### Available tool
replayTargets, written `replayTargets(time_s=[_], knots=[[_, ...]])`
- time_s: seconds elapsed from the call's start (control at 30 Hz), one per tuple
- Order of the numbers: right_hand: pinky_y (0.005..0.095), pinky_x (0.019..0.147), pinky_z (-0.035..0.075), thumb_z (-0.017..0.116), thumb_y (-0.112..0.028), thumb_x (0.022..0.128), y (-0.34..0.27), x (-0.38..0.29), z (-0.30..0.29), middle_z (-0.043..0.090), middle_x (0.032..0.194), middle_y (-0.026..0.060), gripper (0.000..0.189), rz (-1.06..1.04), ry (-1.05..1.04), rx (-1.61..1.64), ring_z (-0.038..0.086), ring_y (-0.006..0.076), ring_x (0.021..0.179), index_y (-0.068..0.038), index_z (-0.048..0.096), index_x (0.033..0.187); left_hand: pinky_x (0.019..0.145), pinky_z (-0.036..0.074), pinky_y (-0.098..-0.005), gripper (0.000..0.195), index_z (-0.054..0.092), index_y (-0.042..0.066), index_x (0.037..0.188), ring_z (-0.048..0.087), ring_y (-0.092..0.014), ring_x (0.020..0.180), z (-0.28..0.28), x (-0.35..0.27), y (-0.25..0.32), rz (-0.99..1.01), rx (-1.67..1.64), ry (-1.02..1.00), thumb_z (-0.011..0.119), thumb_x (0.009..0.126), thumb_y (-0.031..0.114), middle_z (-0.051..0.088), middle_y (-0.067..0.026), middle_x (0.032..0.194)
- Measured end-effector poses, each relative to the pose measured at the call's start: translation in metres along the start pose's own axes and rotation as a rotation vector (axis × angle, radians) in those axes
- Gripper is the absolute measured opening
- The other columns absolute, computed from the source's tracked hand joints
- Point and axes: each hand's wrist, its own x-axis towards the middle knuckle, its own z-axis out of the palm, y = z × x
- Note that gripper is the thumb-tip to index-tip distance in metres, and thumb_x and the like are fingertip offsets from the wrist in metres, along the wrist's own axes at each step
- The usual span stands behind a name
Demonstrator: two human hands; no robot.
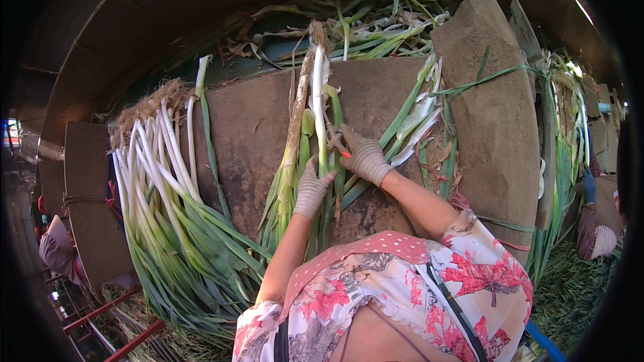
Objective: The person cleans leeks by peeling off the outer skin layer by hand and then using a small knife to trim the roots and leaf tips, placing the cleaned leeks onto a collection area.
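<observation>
My left hand (312, 188), in a striped knit glove with bare fingertips, grips the green lower part of a large green onion (319, 95). Its white shank points away from me, with brown roots at the far end. My right hand (365, 156), gloved alike, is shut on a small metal hand tool (333, 136) with an orange-red part, held close against the shank; the tool's exact kind is hard to make out. Just left of this stalk lies another green onion (298, 105) with brown, soiled outer skin. Both rest on a worn board (241, 110).
At left lies a pile of white-shanked green onions (171, 201), roots outward. Stripped leaves (387, 25) heap beyond the board. Torn leaves (415, 120) lie right, beside an upright panel (488, 100). Co-workers are at far right (601, 216) and far left (60, 251).
</observation>
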Motion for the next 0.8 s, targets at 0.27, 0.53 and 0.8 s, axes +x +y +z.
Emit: replayTargets(time_s=[0.27, 0.53, 0.8], knots=[[0.0394, 0.104, 0.043, 0.076, -0.059, 0.079, 0.049, 0.123, -0.034, 0.058, 0.135, 0.0212, 0.103, -0.104, 0.334, 0.727, 0.051, 0.032, 0.13, -0.001, 0.032, 0.152, 0.062, 0.051, -0.0284, 0.053, 0.054, 0.002, 0.134, 0.06, -0.015, 0.064, -0.077, -0.041, 0.091, -0.291, -0.487, -0.198, 0.062, 0.083, 0.015, 0.061, -0.0055, 0.086], [0.0312, 0.081, 0.052, 0.078, -0.016, 0.087, 0.012, 0.198, -0.04, 0.072, 0.091, 0.0042, 0.024, -0.215, 0.074, 1.167, 0.063, 0.016, 0.084, -0.002, 0.075, 0.106, 0.051, 0.05, -0.0258, 0.061, 0.054, -0.002, 0.13, 0.059, -0.018, 0.055, -0.125, -0.069, 0.11, -0.392, -0.898, -0.332, 0.068, 0.08, 0.029, 0.06, -0.0094, 0.08], [0.0437, 0.087, 0.053, 0.072, -0.039, 0.084, 0.145, 0.244, -0.182, 0.062, 0.126, 0.02, 0.053, 0.339, 0.6, 0.387, 0.063, 0.0366, 0.111, -0.004, 0.06, 0.122, 0.053, 0.049, -0.0261, 0.065, 0.054, -0.004, 0.131, 0.058, -0.018, 0.054, -0.126, -0.091, 0.118, -0.481, -0.981, -0.335, 0.071, 0.079, 0.031, 0.06, -0.0098, 0.08]])
